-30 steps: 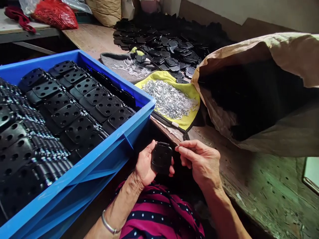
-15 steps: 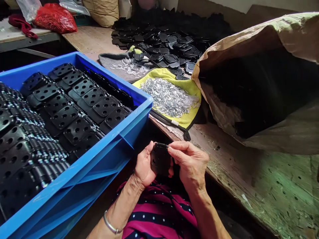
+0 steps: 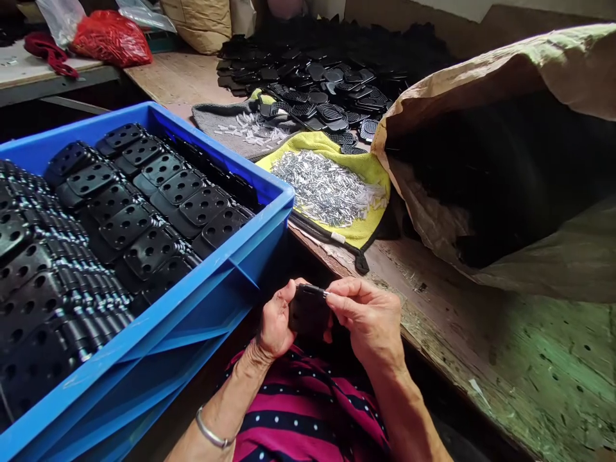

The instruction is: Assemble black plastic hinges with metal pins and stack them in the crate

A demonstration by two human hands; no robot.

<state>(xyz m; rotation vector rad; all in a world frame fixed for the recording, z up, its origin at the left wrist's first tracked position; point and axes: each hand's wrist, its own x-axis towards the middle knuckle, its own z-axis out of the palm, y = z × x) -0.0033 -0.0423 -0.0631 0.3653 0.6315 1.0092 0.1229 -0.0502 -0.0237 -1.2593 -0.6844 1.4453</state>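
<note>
My left hand (image 3: 278, 321) is closed around a black hinged plastic plate (image 3: 308, 314), held upright over my lap with its hinge edge on top. My right hand (image 3: 368, 314) pinches a small shiny metal pin (image 3: 326, 294) at the right end of that hinge edge. Part of the pin is hidden by the fingertips. Beyond both hands, a yellow cloth (image 3: 368, 236) carries a heap of short metal pins (image 3: 327, 186). To the left, a blue crate (image 3: 216, 269) holds rows of black hinged plates with round holes (image 3: 163, 170).
Small white pieces (image 3: 253, 130) lie on a grey cloth (image 3: 206, 119). Behind is a large pile of black plastic plates (image 3: 317, 70). A wide-open brown paper sack (image 3: 433, 250) stands on the right of the wooden table (image 3: 529, 359). A red bag (image 3: 113, 42) sits at the far left.
Both hands have dipped slightly with the black plate, and its top edge has tilted a little. The right fingers still pinch at the hinge end, where a bit of shiny metal shows.
</note>
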